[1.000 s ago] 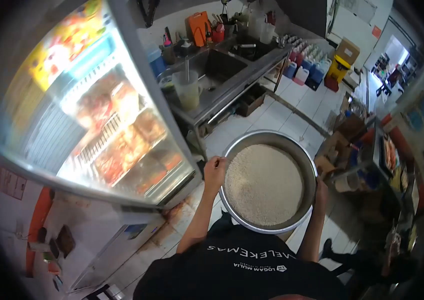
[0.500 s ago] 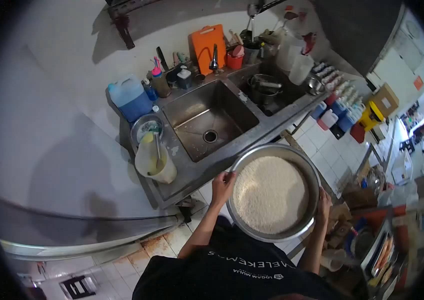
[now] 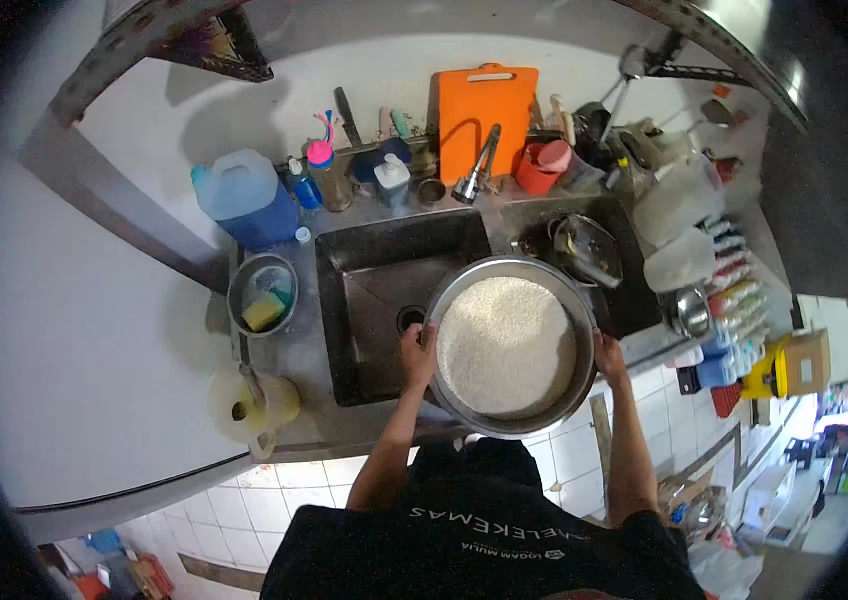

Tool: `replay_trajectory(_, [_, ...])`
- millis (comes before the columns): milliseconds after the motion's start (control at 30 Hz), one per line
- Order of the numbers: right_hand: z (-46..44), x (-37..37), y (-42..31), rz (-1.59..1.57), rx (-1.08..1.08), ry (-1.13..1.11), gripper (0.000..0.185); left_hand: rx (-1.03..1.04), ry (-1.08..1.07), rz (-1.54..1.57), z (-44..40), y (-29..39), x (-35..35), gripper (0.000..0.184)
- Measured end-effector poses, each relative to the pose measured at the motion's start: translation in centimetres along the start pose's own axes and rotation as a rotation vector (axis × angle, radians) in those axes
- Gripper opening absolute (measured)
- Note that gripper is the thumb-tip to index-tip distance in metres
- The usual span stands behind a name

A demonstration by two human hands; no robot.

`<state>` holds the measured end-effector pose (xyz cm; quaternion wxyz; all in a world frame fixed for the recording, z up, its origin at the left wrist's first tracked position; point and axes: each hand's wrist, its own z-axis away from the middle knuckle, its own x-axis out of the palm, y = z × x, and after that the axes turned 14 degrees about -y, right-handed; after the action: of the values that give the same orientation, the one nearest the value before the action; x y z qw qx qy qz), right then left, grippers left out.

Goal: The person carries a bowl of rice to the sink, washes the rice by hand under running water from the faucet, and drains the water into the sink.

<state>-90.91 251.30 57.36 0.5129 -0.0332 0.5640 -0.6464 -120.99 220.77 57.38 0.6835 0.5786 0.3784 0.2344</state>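
A wide round metal bowl (image 3: 434, 385) filled with pale grains like rice (image 3: 509, 345) is held level in front of my body. My left hand (image 3: 418, 355) grips its left rim, and my right hand (image 3: 609, 357) grips the right rim. The bowl overlaps the front right part of the left sink basin (image 3: 374, 270). Behind it stands a faucet (image 3: 479, 165). The right basin (image 3: 634, 290) holds a metal pot (image 3: 587, 250) and other dishes.
An orange cutting board (image 3: 484, 120) leans on the wall. Left of the sink are a blue jug (image 3: 249, 200), a bowl with a sponge (image 3: 263, 295) and a plastic pitcher (image 3: 254, 405). A yellow bin (image 3: 766, 370) stands at the right.
The view has turned from the lit fridge to the sink. Both hands still hold the bowl, which has come from above the floor to over the sink's front edge and left basin.
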Motion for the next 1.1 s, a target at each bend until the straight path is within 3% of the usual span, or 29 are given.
replay_trajectory(67, [-3.2, -2.8, -0.9, 0.390, 0.004, -0.421, 0.048, 0.032, 0.052, -0.023, -1.7, 0.3, 1.0, 0.039])
replay_trajectory(100, [-4.8, -4.5, -5.5, 0.712, -0.009, -0.671, 0.046, 0.028, 0.057, -0.028, -2.1, 1.3, 1.1, 0.038])
replay_trajectory(167, [-10.0, -5.3, -10.2, 0.842, 0.196, -0.428, 0.041, -0.039, 0.048, -0.047, -2.9, 0.1, 1.6, 0.038])
replay_trajectory(200, [-16.7, -5.0, -9.0, 1.059, -0.135, -0.375, 0.038, -0.070, 0.069, -0.055, -2.1, 0.8, 1.9, 0.038])
replay_trajectory(233, [-13.6, -3.0, -23.3, 1.083, -0.008, -0.427, 0.037, -0.059, 0.099, -0.081, -2.2, 2.6, 1.9, 0.037])
replay_trajectory(267, [-17.4, -0.9, -24.1, 0.863, -0.352, -0.213, 0.036, -0.041, 0.133, -0.110, -2.7, 4.0, 1.9, 0.036])
replay_trajectory(300, [-24.1, 2.8, -21.5, 0.613, -0.863, 0.109, 0.035, -0.075, 0.141, -0.134, -2.8, 4.4, 2.0, 0.036])
replay_trajectory(400, [-34.1, 9.2, -22.9, 0.739, -0.847, 0.241, 0.034, -0.228, 0.176, -0.178, -3.0, 6.0, 2.8, 0.033])
replay_trajectory(467, [-35.4, 10.5, -23.6, 0.642, -0.397, -0.237, 0.035, -0.318, 0.212, -0.102, -3.2, 5.3, 3.4, 0.033])
replay_trajectory(500, [-34.4, 11.3, -22.7, 0.646, -0.390, -0.270, 0.035, -0.275, 0.198, -0.148, -3.1, 4.5, 3.4, 0.033])
replay_trajectory(633, [-32.6, 11.6, -22.4, 0.480, -0.691, -0.163, 0.025, -0.218, 0.186, -0.229, -2.9, 4.8, 3.6, 0.037])
replay_trajectory(700, [-32.2, 11.7, -22.1, 0.436, -0.766, -0.137, 0.023, -0.300, 0.132, -0.151, -2.6, 4.4, 3.5, 0.040])
replay_trajectory(767, [-32.4, 12.4, -22.3, 0.713, -0.905, -0.473, 0.022, -0.361, 0.080, -0.075, -2.7, 4.3, 3.3, 0.042])
replay_trajectory(800, [-34.0, 12.8, -21.3, 0.712, -0.915, -0.469, 0.022, -0.343, 0.099, -0.176, -2.7, 4.2, 3.4, 0.044])
replay_trajectory(900, [-40.4, 15.1, -17.0, 0.511, -1.240, -0.719, 0.028, -0.365, 0.112, -0.283, -3.0, 4.8, 3.4, 0.046])
replay_trajectory(933, [-38.6, 14.1, -18.8, 0.500, -1.241, -0.719, 0.028, -0.414, 0.097, -0.275, -2.7, 5.0, 3.4, 0.046])
replay_trajectory(1000, [-31.7, 9.5, -26.8, -0.024, -0.427, -0.967, 0.025, -0.327, 0.177, -0.382, -2.7, 2.7, 3.9, 0.045])
replay_trajectory(1033, [-28.5, 8.8, -28.4, -0.492, -0.368, -0.904, 0.029, -0.240, 0.251, -0.477, -2.6, 1.8, 4.2, 0.045])
replay_trajectory(1100, [-23.1, 9.1, -32.3, -0.609, -0.376, -0.902, 0.029, -0.228, 0.219, -0.327, -2.8, 2.7, 4.0, 0.044])
